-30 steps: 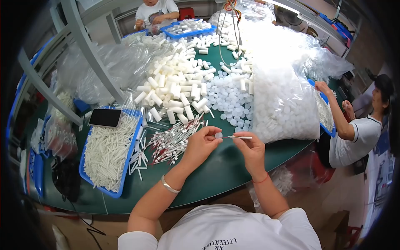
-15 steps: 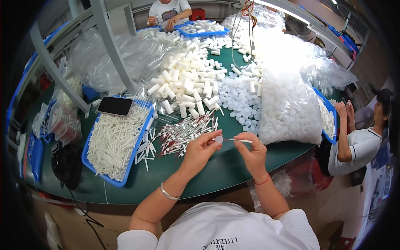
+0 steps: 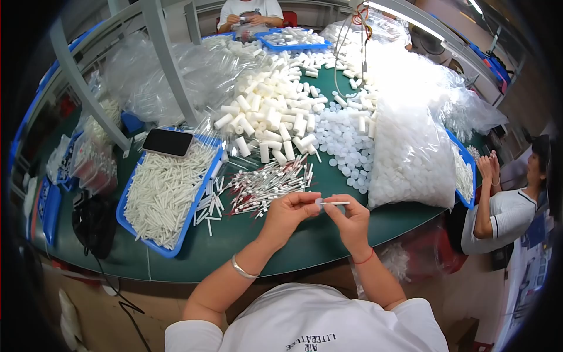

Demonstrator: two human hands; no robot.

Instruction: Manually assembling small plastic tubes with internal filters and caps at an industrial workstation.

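Between the fingers of my left hand (image 3: 288, 216) is a small translucent plastic disc (image 3: 318, 200), pinched edge-on. My right hand (image 3: 350, 223) pinches a thin white stick (image 3: 339, 203), which lies level and points at the disc. Both hands meet fingertip to fingertip above the near part of the green table (image 3: 234, 252); whether stick and disc are joined is too small to tell. Just beyond my left hand lies a heap of thin white sticks with red ends (image 3: 270, 185). Past it, loose translucent discs (image 3: 352, 149) spread beside a pile of white foam-like cylinders (image 3: 264, 111).
A blue tray of short white sticks (image 3: 167, 205) stands left, a phone (image 3: 168, 142) on its far edge. A bulging clear bag of discs (image 3: 410, 158) stands right. Metal posts (image 3: 167, 64) rise at left; wires (image 3: 358, 35) hang overhead. Co-workers sit at far side (image 3: 252, 9) and right (image 3: 498, 217).
My hands have come closer together, bringing the disc and the stick's tip together. The disc has turned from face-on to edge-on. The whole view has shifted slightly.
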